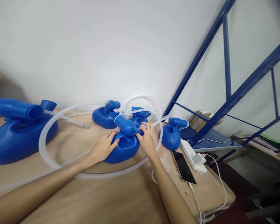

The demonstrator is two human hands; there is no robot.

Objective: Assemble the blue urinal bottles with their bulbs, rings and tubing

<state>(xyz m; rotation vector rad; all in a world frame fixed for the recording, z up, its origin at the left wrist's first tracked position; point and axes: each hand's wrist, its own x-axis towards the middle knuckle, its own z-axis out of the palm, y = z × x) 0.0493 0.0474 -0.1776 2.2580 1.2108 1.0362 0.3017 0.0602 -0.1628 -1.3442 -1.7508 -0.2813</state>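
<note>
A blue plastic container (123, 151) with a blue funnel-like neck (126, 125) lies in the middle of the wooden table (121, 199). My left hand (104, 148) rests on its left side, fingers spread flat over the body. My right hand (146, 138) is closed in a pinch on the small blue fitting (140, 132) at the neck's end, where a translucent white hose (102, 175) joins. The hose loops wide around the container across the table.
Other blue containers: a big one at left (18, 137), two behind (104, 116) (140, 119), one at right (171, 137). A phone (184, 168) and white power strip (191, 155) with cable lie near the right edge. A blue metal rack (226, 105) stands right.
</note>
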